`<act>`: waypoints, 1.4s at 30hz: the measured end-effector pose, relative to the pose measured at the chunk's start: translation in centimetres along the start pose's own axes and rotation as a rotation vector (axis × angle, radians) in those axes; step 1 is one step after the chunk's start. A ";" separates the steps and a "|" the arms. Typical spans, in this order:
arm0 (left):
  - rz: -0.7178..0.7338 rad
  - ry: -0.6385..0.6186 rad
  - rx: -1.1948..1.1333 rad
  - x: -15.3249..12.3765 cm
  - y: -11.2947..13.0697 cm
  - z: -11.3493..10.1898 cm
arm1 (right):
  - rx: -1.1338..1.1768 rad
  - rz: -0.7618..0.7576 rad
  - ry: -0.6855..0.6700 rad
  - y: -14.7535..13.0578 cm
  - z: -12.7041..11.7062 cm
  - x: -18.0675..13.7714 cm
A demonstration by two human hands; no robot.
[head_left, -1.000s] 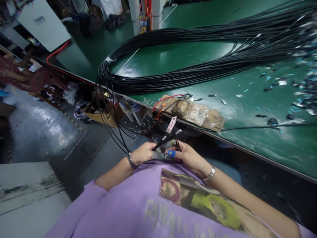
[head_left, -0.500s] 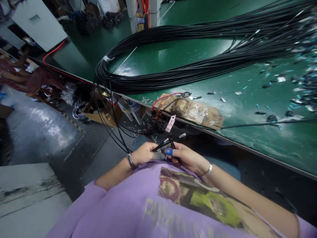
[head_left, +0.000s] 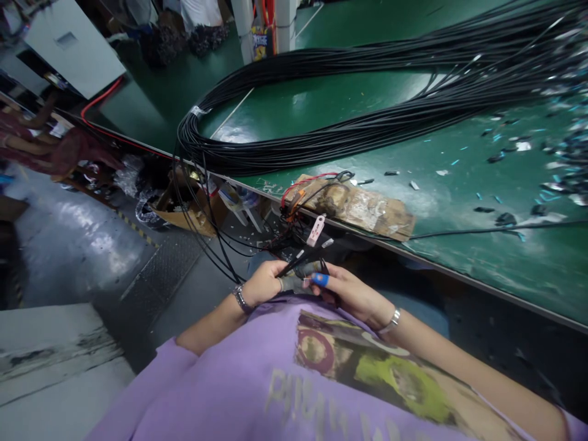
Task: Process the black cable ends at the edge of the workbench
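Note:
My left hand (head_left: 266, 283) is closed around black cables (head_left: 294, 262) just in front of my purple shirt. White-tipped ends of these cables point up and away, towards the bench edge. My right hand (head_left: 353, 292) is close beside it, fingers curled, with blue tape on one finger. A dark loop of cable shows at its fingertips, and the exact grip is partly hidden. Worn covers wrap some of my left fingers. From my left hand, cable strands (head_left: 223, 248) run up to a large black cable bundle (head_left: 275, 150) on the green bench (head_left: 441, 177).
A taped cardboard piece (head_left: 362, 208) lies along the bench edge, with red and orange wires (head_left: 294, 202) and a pale tag (head_left: 316, 231) beside it. Scraps and cut bits cover the bench's right side. An open carton (head_left: 188, 211) is below. A person (head_left: 50, 144) sits at far left.
My right hand has shifted slightly right, away from my left. The white-tipped cable ends now stick out farther beyond my left hand. The bundle on the bench has stayed put.

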State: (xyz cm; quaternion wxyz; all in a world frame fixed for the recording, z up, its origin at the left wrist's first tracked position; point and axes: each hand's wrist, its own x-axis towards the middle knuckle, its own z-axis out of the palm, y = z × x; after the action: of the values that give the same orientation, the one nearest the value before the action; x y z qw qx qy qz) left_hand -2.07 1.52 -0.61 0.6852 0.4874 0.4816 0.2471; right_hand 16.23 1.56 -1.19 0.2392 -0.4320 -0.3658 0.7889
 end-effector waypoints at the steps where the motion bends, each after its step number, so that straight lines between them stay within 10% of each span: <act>1: 0.009 0.001 0.010 0.1 -0.2 0.0 | -0.064 -0.020 0.002 0.0 0.0 0.0; 7: -0.167 -0.030 0.158 0.3 -1.6 -0.3 | -0.426 -0.240 0.148 0.1 -1.2 0.2; 18: 0.041 -0.093 0.735 0.2 -2.2 0.0 | -0.544 -0.513 0.241 -2.1 -0.5 -2.9; 24: 0.202 -0.146 0.498 -0.7 -0.3 0.8 | -0.480 -0.402 0.181 -1.0 -0.8 -1.9; 33: -0.131 0.008 0.006 -0.9 0.8 1.7 | 0.136 -0.073 0.220 -0.6 0.4 -1.0; 42: -0.144 0.119 -0.105 -0.8 0.2 2.2 | 0.087 -0.061 0.218 -0.5 0.8 -1.1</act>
State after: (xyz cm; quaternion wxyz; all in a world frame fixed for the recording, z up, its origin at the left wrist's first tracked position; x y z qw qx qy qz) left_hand -0.39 0.01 0.01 0.6960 0.3993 0.5417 0.2506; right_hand 16.12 0.83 0.01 0.3200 -0.4931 -0.3160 0.7447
